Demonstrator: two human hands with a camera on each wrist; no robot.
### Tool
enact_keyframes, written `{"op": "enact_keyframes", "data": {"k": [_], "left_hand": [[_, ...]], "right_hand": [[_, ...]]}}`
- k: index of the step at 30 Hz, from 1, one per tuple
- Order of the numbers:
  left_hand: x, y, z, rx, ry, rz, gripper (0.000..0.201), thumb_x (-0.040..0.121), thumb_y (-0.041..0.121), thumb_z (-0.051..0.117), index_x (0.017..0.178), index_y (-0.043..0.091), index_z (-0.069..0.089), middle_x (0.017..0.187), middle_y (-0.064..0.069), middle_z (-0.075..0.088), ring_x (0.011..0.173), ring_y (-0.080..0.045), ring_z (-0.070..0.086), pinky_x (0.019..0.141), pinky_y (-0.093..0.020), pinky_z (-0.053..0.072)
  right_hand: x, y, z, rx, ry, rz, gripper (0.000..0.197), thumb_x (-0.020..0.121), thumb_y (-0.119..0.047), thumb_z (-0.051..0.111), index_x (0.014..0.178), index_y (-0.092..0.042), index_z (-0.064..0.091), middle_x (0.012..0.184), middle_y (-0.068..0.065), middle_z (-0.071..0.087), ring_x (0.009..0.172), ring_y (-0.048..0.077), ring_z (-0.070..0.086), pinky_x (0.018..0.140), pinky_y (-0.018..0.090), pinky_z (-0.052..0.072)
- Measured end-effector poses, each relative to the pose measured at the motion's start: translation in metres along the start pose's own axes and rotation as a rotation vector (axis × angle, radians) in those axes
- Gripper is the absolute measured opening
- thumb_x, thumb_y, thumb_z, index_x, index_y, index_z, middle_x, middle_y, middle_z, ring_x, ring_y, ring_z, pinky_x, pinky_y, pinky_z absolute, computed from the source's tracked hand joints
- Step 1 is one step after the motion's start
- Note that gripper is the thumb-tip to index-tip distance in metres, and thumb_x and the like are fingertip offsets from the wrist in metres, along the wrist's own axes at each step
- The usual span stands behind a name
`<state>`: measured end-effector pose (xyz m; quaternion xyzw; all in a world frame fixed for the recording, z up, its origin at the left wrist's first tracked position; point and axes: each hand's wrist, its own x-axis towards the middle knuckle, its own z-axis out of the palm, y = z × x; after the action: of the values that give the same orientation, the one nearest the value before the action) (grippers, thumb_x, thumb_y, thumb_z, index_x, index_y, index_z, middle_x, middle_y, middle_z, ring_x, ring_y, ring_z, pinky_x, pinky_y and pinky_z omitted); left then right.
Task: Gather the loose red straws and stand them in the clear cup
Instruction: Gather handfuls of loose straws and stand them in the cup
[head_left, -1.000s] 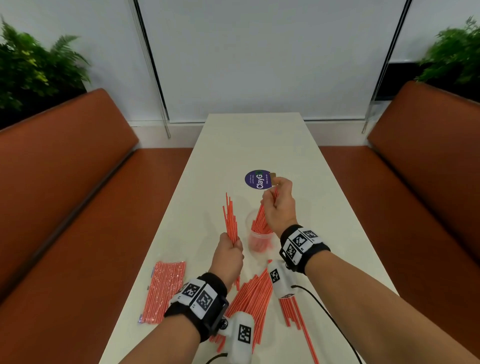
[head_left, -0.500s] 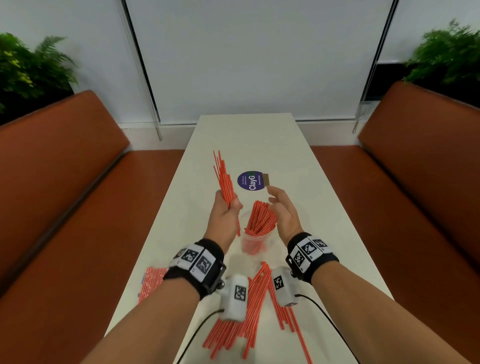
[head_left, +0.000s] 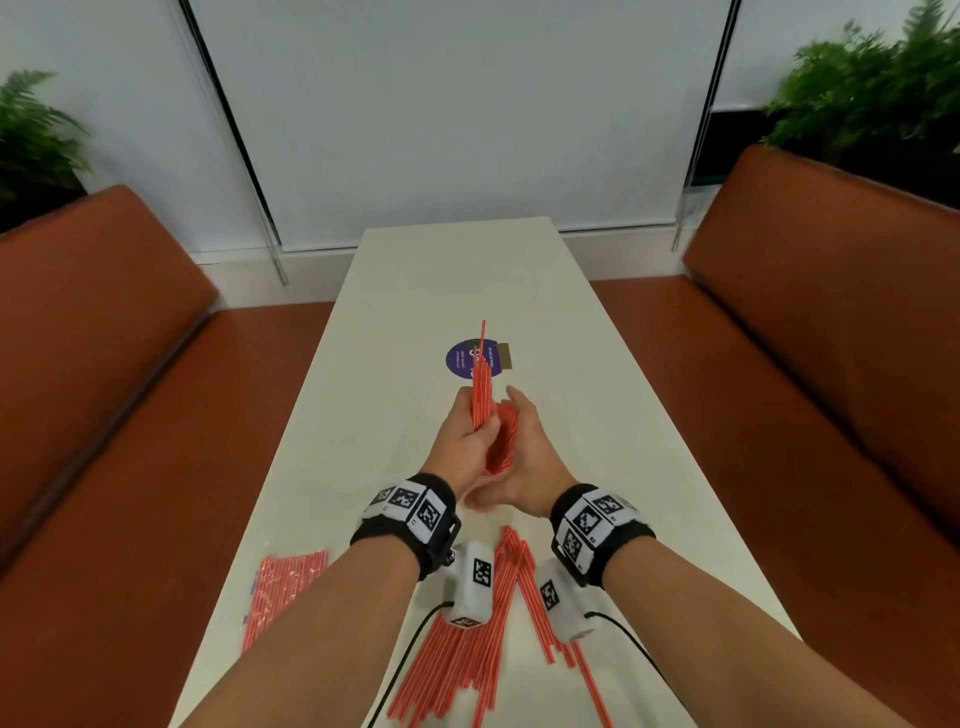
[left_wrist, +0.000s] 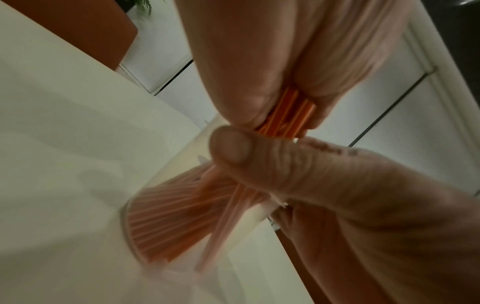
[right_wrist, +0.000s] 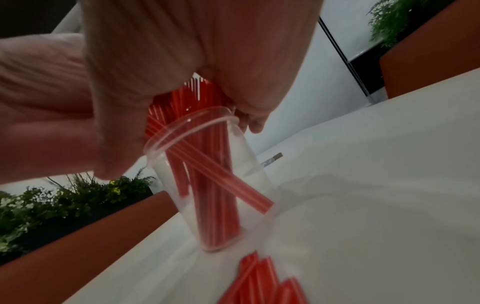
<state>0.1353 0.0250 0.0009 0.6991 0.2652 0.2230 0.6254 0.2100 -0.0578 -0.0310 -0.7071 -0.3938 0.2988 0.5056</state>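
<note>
My left hand grips a bundle of red straws that points up, directly over the clear cup. In the left wrist view, thumb and fingers pinch that bundle above the cup. The cup stands on the white table, holding several straws, one leaning across it. My right hand lies against those straws from the right, fingers fairly straight. In the head view both hands hide most of the cup.
A heap of loose red straws lies near the table's front edge, between my wrists. A packet of wrapped straws sits front left. A purple round sticker is beyond the cup. Orange benches flank the table.
My left hand has carried its bundle right, from beside the cup to over it. My right hand let go of the straws in the cup, opened, then moved in against them.
</note>
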Motion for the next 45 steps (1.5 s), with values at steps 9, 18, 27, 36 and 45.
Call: {"op": "enact_keyframes", "data": {"k": [9,18,27,36,45], "left_hand": [[0.001,-0.003,0.002,0.086,0.04,0.081,0.022,0.089,0.001,0.054,0.098,0.021,0.05,0.078,0.006,0.056,0.072,-0.006,0.056,0.069,-0.017,0.046],[0.006,-0.012,0.007,0.108,0.163,0.165,0.017,0.08,0.005,0.068,0.081,0.015,0.055,0.071,0.003,0.055,0.066,-0.01,0.052,0.063,-0.016,0.048],[0.007,-0.021,-0.007,0.093,0.176,-0.06,0.067,0.079,0.059,0.053,0.136,0.024,0.048,0.133,0.009,0.05,0.123,-0.01,0.047,0.107,-0.029,0.036],[-0.001,-0.017,-0.024,0.231,-0.27,-0.176,0.08,0.055,0.006,0.054,0.133,0.024,0.044,0.134,-0.012,0.044,0.117,-0.025,0.055,0.091,-0.04,0.055],[-0.013,-0.022,-0.024,0.588,-0.204,-0.061,0.092,0.07,0.024,0.081,0.145,0.016,0.027,0.133,-0.004,0.033,0.114,-0.017,0.048,0.096,-0.023,0.038]], "right_hand": [[0.007,-0.007,0.004,-0.075,0.091,-0.072,0.132,0.039,-0.023,0.09,0.144,-0.031,0.01,0.136,-0.001,0.03,0.126,0.015,0.043,0.11,0.039,0.041],[0.007,-0.01,-0.004,-0.086,0.137,-0.073,0.109,0.054,0.011,0.082,0.145,-0.009,0.023,0.125,-0.002,0.026,0.105,-0.001,0.044,0.084,-0.003,0.036],[0.017,-0.006,-0.005,-0.144,0.33,-0.076,0.05,0.084,-0.008,0.064,0.132,-0.006,0.048,0.123,0.009,0.047,0.106,0.016,0.052,0.104,0.038,0.045],[0.021,-0.004,0.005,-0.374,0.117,-0.277,0.058,0.096,-0.03,0.05,0.148,-0.015,0.029,0.154,0.006,0.026,0.14,0.017,0.028,0.116,0.027,0.025],[0.027,-0.003,0.011,-0.46,0.324,-0.334,0.045,0.096,-0.009,0.044,0.141,-0.006,0.041,0.148,0.012,0.038,0.134,0.025,0.041,0.111,0.028,0.034]]}}
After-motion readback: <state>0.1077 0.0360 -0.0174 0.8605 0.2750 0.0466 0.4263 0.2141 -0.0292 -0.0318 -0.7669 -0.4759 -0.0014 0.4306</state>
